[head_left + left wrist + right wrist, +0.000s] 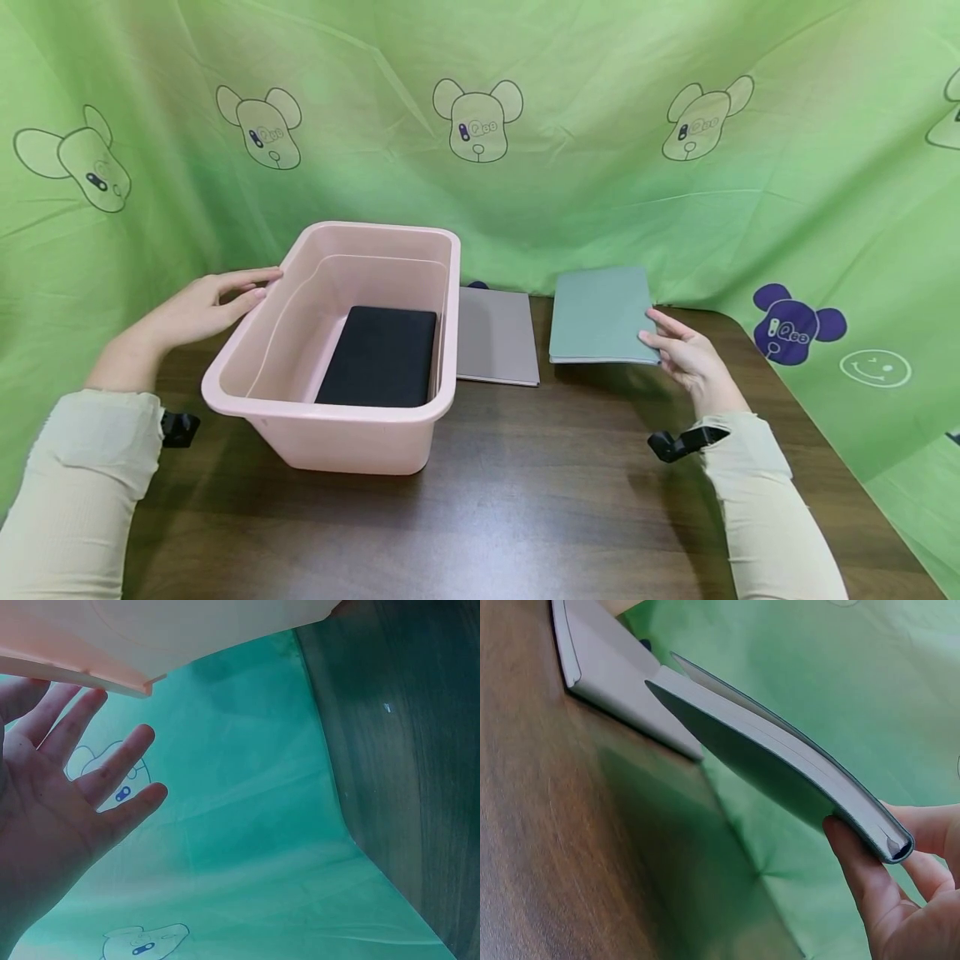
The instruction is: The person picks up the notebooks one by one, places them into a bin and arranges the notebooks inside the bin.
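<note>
My right hand pinches a sage-green hardcover notebook by its right edge. In the right wrist view this notebook hangs tilted over the table, its spine end between thumb and fingers. At the far left my left hand has its fingertips at the outer rim of a pink plastic bin. Those fingers are spread and fairly straight in the left wrist view. A black notebook lies inside the bin. Between the bin and the green notebook, a grey notebook rests on the table, partly hidden by the bin.
The brown wooden table reaches back to a green curtain printed with bear heads, which also hangs at both sides. A black wrist mount sits on the right sleeve, and another on the left.
</note>
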Demonstrator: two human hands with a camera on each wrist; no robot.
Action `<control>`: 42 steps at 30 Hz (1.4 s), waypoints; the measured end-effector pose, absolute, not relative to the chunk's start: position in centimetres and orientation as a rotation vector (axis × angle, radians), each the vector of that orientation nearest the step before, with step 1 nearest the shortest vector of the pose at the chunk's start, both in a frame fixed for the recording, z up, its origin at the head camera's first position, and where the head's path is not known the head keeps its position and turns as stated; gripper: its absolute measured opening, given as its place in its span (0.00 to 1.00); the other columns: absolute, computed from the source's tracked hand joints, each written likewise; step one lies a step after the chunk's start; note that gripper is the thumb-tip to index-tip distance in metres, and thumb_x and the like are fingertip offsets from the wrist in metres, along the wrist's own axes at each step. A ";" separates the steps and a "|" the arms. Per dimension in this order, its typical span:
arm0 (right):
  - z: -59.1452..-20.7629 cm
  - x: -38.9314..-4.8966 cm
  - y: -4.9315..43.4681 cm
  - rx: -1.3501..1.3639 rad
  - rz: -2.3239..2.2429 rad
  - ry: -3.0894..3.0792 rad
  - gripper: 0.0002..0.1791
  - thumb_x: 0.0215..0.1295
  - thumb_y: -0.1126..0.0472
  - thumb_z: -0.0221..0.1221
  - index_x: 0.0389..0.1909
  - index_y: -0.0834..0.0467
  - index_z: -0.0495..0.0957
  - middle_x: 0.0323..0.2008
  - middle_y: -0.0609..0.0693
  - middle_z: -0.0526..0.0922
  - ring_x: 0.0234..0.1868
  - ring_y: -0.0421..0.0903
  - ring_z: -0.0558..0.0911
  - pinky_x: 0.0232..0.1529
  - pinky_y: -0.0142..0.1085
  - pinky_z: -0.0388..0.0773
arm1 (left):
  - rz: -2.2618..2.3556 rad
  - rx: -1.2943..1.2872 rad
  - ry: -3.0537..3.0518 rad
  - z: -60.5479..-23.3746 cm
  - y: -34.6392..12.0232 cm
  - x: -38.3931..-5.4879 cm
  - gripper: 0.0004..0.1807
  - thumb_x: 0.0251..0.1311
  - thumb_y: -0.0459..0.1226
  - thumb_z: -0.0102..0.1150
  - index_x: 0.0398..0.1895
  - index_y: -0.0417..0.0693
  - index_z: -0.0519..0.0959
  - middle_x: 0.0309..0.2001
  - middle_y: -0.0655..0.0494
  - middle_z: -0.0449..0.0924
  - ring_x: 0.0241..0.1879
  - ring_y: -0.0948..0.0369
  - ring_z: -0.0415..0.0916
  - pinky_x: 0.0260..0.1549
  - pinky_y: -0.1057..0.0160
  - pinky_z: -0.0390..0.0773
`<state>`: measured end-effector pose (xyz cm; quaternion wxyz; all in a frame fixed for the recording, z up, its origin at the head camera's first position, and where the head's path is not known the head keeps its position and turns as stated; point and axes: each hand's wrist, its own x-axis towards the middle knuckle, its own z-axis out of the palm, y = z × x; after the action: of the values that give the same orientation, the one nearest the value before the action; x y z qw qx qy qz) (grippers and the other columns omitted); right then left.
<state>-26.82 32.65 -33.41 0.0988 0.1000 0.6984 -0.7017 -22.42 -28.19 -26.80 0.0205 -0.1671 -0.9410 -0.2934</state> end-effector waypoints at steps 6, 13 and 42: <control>-32.9 -26.9 32.4 0.243 -2.146 1.997 0.39 0.61 0.63 0.60 0.69 0.39 0.56 0.74 0.51 0.28 0.11 0.29 0.63 0.12 0.22 0.60 | -0.889 -0.535 -2.905 -26.8 -28.2 -22.5 0.25 0.69 0.44 0.43 0.67 0.48 0.64 0.64 0.37 0.66 0.61 0.39 0.64 0.55 0.36 0.65; -32.4 -26.9 32.2 0.217 -2.217 1.948 0.32 0.61 0.66 0.59 0.61 0.34 0.69 0.75 0.49 0.29 0.11 0.30 0.62 0.12 0.22 0.59 | -0.896 -0.526 -2.906 -26.8 -28.2 -22.5 0.25 0.69 0.45 0.43 0.68 0.49 0.64 0.65 0.38 0.66 0.62 0.39 0.64 0.55 0.36 0.64; -30.3 -25.6 31.3 0.231 -2.288 1.907 0.35 0.60 0.64 0.61 0.65 0.34 0.63 0.74 0.44 0.40 0.11 0.29 0.66 0.15 0.22 0.66 | -0.915 -0.537 -2.902 -26.8 -28.2 -22.4 0.25 0.69 0.44 0.43 0.68 0.48 0.64 0.65 0.37 0.65 0.62 0.38 0.64 0.55 0.36 0.64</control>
<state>-25.63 31.28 -30.32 0.0772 0.0770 0.6364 -0.7636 -22.40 -28.19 -26.82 0.0259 -0.1737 -0.9389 -0.2960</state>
